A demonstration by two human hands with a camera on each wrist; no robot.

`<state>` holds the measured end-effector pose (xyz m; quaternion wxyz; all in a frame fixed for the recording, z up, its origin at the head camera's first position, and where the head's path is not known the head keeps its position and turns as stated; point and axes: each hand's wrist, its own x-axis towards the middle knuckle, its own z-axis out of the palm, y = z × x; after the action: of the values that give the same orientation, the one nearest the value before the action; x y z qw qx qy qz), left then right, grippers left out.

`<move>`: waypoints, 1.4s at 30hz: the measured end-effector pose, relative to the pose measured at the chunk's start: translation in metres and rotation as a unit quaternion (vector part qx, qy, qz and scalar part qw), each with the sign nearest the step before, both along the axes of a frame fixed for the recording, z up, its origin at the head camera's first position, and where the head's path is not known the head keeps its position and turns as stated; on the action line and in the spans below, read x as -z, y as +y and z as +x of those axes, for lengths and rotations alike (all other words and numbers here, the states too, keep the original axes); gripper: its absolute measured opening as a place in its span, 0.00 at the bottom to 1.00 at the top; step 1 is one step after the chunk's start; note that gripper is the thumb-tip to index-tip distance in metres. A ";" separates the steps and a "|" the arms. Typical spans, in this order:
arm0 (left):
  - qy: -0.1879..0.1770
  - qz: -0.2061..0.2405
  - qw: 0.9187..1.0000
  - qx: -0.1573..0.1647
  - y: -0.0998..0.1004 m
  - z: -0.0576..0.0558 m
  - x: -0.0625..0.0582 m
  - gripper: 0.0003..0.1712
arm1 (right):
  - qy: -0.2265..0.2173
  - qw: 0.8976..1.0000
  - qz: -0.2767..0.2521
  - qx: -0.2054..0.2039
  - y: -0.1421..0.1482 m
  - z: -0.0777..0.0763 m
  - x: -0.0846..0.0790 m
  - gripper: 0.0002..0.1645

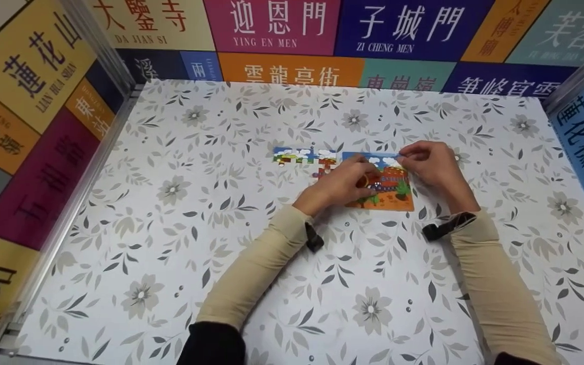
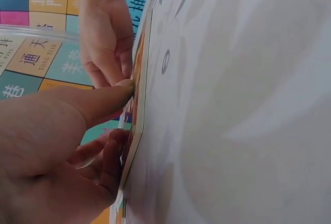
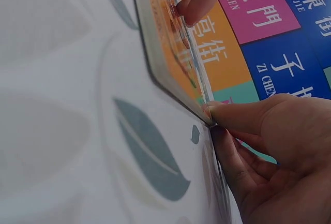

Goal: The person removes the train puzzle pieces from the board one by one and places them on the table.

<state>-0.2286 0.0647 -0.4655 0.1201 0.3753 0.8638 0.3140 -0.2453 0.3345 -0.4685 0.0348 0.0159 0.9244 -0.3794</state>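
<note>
A thin, rectangular cartoon puzzle board lies on the patterned tabletop, with blue sky, clouds and orange ground printed on it. My left hand rests on its left part, thumb and fingertips spread over the picture and partly covering it. At the far right corner, my right hand pinches the board's edge between thumb and index finger. The right wrist view shows that thumb on top of the corner. Left of the board lie joined jigsaw pieces, partly hidden behind my left hand.
The white tabletop has a printed leaf and flower pattern. Colourful panels with large lettering stand along its back and sides. A clear rail runs down the left edge. Dark straps sit at both sleeve cuffs.
</note>
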 end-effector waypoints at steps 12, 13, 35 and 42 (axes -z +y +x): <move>-0.016 -0.009 1.000 -0.021 0.003 0.002 -0.001 0.33 | -0.007 1.000 -0.003 -0.001 0.002 0.001 -0.001 0.20; -0.018 -0.007 0.999 -0.025 0.003 0.002 -0.002 0.35 | -0.005 1.000 -0.003 -0.002 0.002 0.001 -0.001 0.20; -0.016 0.002 0.999 -0.035 0.006 0.003 -0.002 0.37 | 0.019 1.000 0.007 -0.010 0.002 0.001 0.000 0.19; -0.031 -0.021 0.996 -0.077 0.014 0.003 -0.003 0.40 | 0.005 1.000 0.003 -0.004 0.002 0.002 0.000 0.19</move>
<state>-0.2260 0.0788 -0.4626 0.1306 0.2954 0.8923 0.3153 -0.2434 0.3369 -0.4688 0.0320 0.0103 0.9258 -0.3765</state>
